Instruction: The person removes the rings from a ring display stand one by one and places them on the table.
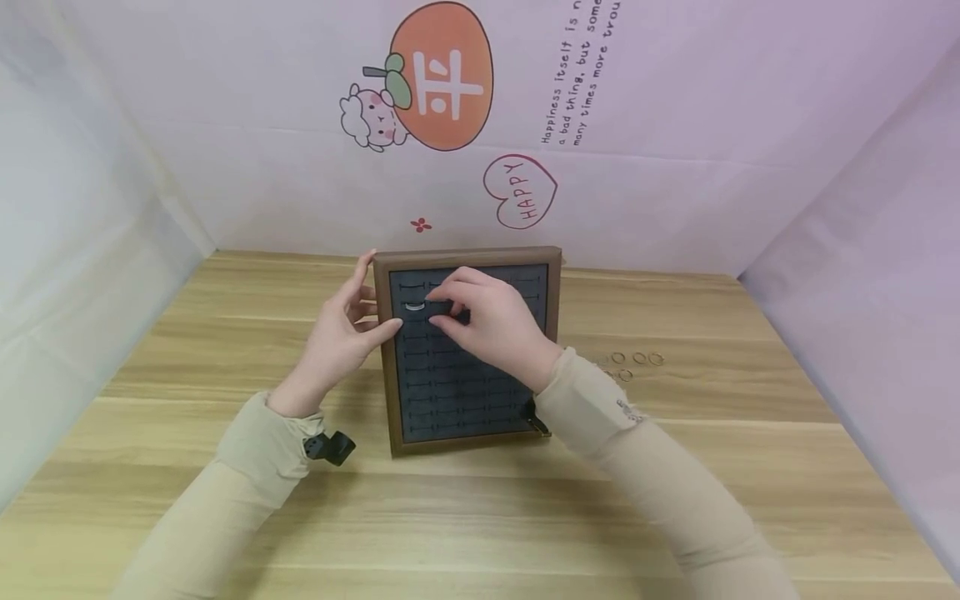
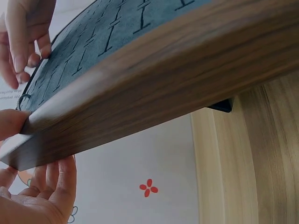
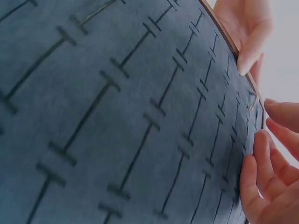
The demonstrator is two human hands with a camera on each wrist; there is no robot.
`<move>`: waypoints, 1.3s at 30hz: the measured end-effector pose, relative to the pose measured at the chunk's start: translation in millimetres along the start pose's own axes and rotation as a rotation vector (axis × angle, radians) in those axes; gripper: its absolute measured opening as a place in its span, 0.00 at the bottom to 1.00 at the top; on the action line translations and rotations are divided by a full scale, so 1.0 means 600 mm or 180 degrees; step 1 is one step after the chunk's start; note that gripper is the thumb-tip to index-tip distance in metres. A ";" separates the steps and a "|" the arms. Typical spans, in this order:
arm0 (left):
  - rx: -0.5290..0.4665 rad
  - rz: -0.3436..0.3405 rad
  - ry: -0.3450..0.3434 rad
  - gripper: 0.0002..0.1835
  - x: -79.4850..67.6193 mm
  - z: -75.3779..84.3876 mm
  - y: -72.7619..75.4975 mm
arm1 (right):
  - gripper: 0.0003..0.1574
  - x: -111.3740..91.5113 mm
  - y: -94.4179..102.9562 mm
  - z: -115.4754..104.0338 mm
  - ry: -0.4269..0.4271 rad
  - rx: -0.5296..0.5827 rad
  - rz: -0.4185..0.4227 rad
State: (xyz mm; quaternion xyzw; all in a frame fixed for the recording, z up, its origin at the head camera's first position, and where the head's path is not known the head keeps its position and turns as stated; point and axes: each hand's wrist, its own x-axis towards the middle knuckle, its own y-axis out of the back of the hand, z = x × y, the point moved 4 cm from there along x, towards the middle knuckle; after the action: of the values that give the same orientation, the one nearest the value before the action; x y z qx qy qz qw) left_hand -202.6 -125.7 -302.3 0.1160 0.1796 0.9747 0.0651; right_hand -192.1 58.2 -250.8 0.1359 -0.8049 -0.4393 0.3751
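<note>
A ring display board [image 1: 465, 387] with a brown wooden frame and a dark blue-grey slotted pad stands tilted on the table. My left hand [image 1: 341, 337] grips its left side, thumb on the front and fingers behind. One silver ring [image 1: 415, 307] sits in a slot near the upper left corner, partly sunk in the pad; the same ring [image 3: 252, 106] shows a textured band in the right wrist view. Just right of it is my right hand [image 1: 491, 321], thumb and index finger apart with nothing seen between them. Whether its other fingertips touch the pad, I cannot tell.
Several loose rings [image 1: 639, 358] lie on the wooden table [image 1: 480, 533] to the right of the board, some partly hidden by the right sleeve. A printed white cloth [image 1: 300, 192] hangs behind the table, and white sheets close off both sides.
</note>
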 end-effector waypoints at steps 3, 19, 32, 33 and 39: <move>0.0028 0.0004 -0.0017 0.48 -0.001 0.001 0.001 | 0.13 0.007 -0.008 -0.007 0.0002 -0.0144 -0.0041; 0.0063 -0.0003 -0.0041 0.48 -0.003 0.004 0.002 | 0.07 0.021 -0.026 -0.024 -0.0023 -0.0553 0.0045; 0.0060 -0.0019 0.0000 0.47 -0.005 0.003 -0.001 | 0.04 0.015 -0.026 -0.021 0.0029 -0.0524 0.0187; 0.0061 -0.0017 -0.0005 0.47 -0.005 0.003 -0.001 | 0.04 0.015 -0.026 -0.020 0.0042 -0.0514 0.0201; 0.0049 -0.0012 -0.0049 0.48 -0.005 0.002 -0.001 | 0.04 0.013 -0.024 -0.017 0.0095 -0.0333 0.0259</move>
State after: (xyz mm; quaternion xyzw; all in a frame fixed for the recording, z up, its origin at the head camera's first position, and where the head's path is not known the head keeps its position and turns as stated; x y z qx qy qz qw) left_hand -199.4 -125.4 -301.7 0.1237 0.1869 0.9722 0.0674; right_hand -191.4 39.5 -255.5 0.0897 -0.7800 -0.4631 0.4112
